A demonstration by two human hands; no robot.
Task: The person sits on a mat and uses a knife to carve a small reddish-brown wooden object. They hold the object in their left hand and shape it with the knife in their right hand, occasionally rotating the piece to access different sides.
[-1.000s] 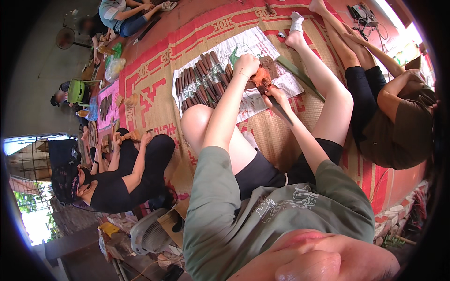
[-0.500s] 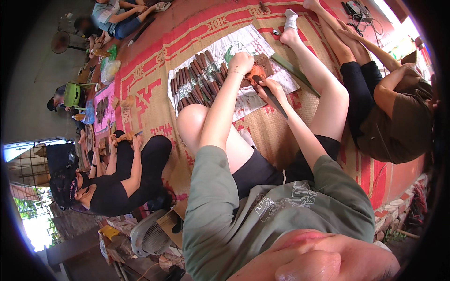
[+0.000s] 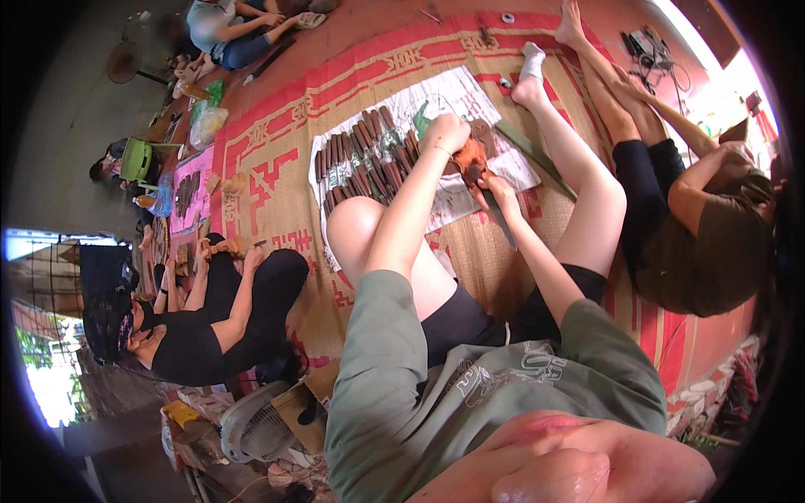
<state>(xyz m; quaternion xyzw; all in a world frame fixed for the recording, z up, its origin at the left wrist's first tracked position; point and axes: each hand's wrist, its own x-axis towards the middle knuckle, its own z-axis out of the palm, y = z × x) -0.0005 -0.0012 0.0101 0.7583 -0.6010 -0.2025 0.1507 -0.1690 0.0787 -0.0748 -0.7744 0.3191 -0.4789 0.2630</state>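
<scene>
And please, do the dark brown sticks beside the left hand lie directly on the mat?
No, the dark brown sticks lie on a white sheet spread over the patterned mat.

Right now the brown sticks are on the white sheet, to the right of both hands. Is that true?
Wrong side: the head view shows the brown sticks on the white sheet, left of the left hand and right hand.

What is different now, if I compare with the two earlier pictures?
Little: the dark flat tool at the right hand has swung slightly, its free end now pointing more toward the wearer. No new grasp or release is visible. The left hand stays at the orange-brown piece; the brown sticks remain on the white cloth.
</scene>
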